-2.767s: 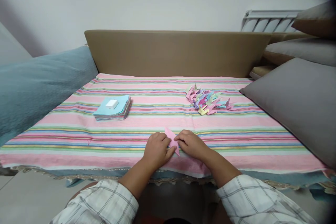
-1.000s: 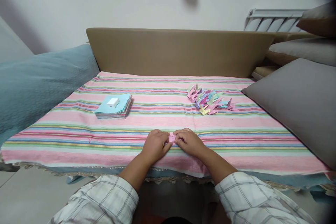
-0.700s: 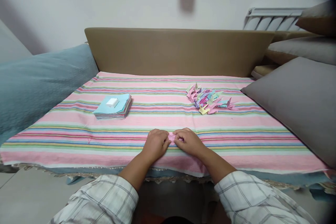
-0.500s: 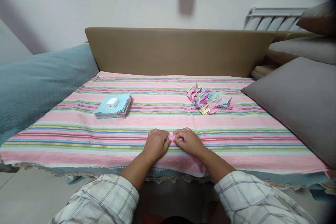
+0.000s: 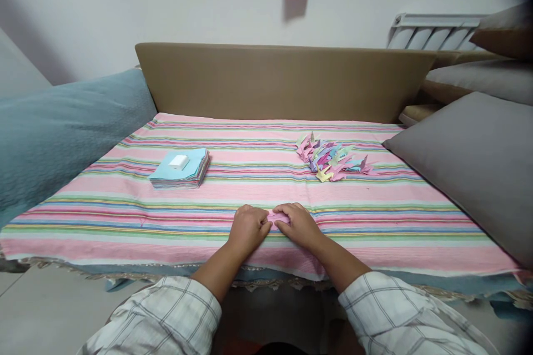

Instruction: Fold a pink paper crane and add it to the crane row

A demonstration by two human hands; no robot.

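Observation:
A small folded piece of pink paper [image 5: 279, 218] lies on the striped cloth near its front edge, between my two hands. My left hand [image 5: 249, 227] is closed, with thumb and fingertips gripping the paper's left end. Around the right end curves my right hand [image 5: 303, 226], its index finger along the far edge and its thumb at the near edge. How the paper is folded is largely hidden by my fingers. Beyond my right hand sits a heap of folded paper cranes [image 5: 328, 159] in several pastel colours.
On the left stands a stack of coloured paper sheets [image 5: 179, 177], topped by a small white block [image 5: 179, 162]. The striped cloth [image 5: 233, 191] covers a sofa seat. A blue armrest [image 5: 75, 122] bounds it at left, a grey cushion [image 5: 470, 161] at right, a brown backrest [image 5: 283, 83] behind.
My right thumb and index finger have spread slightly, so more of the pink paper shows. The hands otherwise stay in place. A pink note on the wall shows more fully.

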